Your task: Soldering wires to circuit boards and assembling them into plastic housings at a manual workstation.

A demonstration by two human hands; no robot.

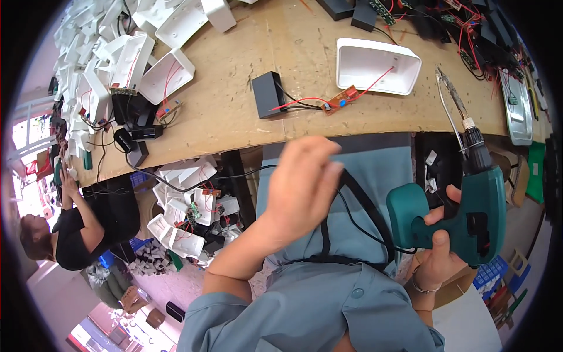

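My right hand (440, 252) is wrapped around the handle of a green soldering gun (481, 217). Its metal tip and a thin feed tube point up over the table's front edge. In front of my body, above my lap, hovers my left hand (305, 185), its fingers loosely bent and a little apart, with nothing seen in them. Beyond it on the table lies a small circuit board (341, 101), joined by black and red wires to a black box (268, 95). A red wire also runs from the board into an open white plastic housing (378, 67).
White housings (167, 76) with wires and boards pile up at the left. Black parts and red wires (463, 29) crowd the far right, near a metal tray (517, 111). More housings (187, 211) fill a spot below the table. Another person (82, 217) works at the left.
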